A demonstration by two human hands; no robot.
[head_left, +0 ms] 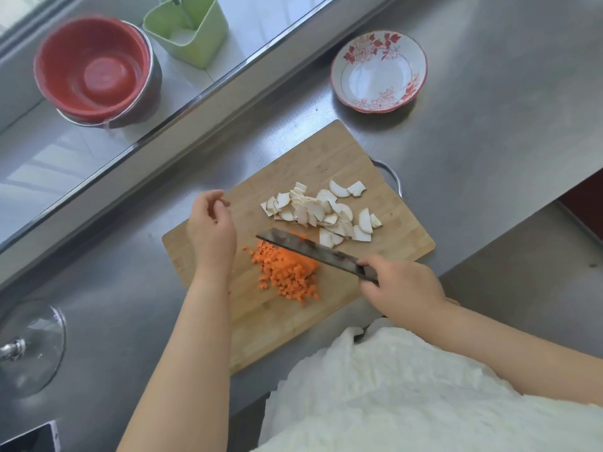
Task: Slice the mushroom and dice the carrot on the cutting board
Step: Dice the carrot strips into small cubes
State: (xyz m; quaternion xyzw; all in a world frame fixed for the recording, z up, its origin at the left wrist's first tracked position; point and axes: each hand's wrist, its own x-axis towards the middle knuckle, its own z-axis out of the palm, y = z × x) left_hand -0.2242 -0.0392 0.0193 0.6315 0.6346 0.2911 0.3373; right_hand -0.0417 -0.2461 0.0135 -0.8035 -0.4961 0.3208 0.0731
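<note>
Diced carrot (288, 275) lies heaped on the cutting board (329, 158) between my hands, partly hidden under the knife (310, 249) my right fingers (396, 283) grip; left fingers (212, 220) loosely curled, empty. Mushroom slices (321, 212) lie beyond the blade.

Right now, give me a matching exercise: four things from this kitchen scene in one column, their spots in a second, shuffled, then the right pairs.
Things:
1. carrot dice
2. mushroom slices
3. knife
4. flowered bowl

Places:
A. on the counter beyond the board
B. gripped in the right hand
C. heaped on the board's near part, beside the left hand
D. spread on the board's far right part

Pairs: 1-C, 2-D, 3-B, 4-A
</note>
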